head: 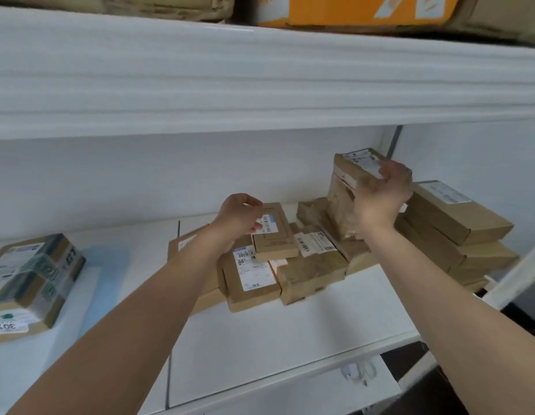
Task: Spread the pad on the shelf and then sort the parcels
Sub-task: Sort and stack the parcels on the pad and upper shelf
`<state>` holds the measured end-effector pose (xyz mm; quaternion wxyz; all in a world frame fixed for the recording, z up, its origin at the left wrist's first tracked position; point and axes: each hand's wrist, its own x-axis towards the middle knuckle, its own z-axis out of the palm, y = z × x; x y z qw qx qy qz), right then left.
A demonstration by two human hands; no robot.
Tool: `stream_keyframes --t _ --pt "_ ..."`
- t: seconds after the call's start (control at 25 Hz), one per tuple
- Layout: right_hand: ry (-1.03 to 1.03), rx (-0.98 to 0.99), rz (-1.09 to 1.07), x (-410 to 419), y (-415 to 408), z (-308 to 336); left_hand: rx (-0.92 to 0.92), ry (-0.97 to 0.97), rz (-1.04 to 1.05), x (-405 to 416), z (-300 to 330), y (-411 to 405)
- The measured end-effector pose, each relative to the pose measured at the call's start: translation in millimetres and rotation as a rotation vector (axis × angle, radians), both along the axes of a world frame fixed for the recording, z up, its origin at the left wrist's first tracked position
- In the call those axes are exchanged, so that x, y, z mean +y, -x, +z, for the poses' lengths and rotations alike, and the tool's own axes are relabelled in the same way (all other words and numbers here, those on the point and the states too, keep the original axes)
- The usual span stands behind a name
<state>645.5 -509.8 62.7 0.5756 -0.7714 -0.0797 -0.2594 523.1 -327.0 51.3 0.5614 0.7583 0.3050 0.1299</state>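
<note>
Bare forearms reach up from the near edge, and we see our left hand point(240, 215) pinching a small flat brown parcel point(275, 235), its long axis running away from us, printed label uppermost, atop the parcel pile point(290, 271) on the white shelf point(290, 339). Our right hand point(381, 194) grips a taller brown parcel point(350, 187) tipped upright, its label at the top. Stacked boxes point(452, 232) sit just right; a taped parcel point(29, 280) lies well left.
</note>
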Motion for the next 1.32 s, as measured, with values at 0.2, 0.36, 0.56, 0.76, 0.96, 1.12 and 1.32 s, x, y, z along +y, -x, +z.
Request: stream_keyframes --t 0.2,0.36,0.56,0.76,0.96,1.12,1.32 --pt "-0.089 0.137 -0.12 -28.8 -54.9 -6.6 0.001 -0.054 0.009 -25.6 6.7 -23.3" --pt "-0.167 0.321 0.016 -55.3 -103.8 -5.5 -0.063 -0.022 0.058 -52.6 16.2 -51.5" --pt "-0.081 0.464 0.375 -64.1 -126.6 -11.4 -0.072 0.132 0.03 -92.4 8.5 -82.2" --pt "-0.166 0.519 0.457 -68.8 -129.5 -12.7 0.027 0.137 -0.016 -102.9 1.9 -90.7" --pt "-0.034 0.555 0.544 -68.1 -120.0 -8.4 0.085 0.19 -0.057 -122.4 6.8 -92.2" --pt "-0.081 0.588 0.652 -56.1 -90.4 -8.4 -0.007 0.475 -0.121 -122.9 -1.7 -88.7" --pt "0.142 0.504 0.891 -43.0 -65.6 -16.9 -0.327 0.71 0.043 -113.8 -6.1 -67.4"
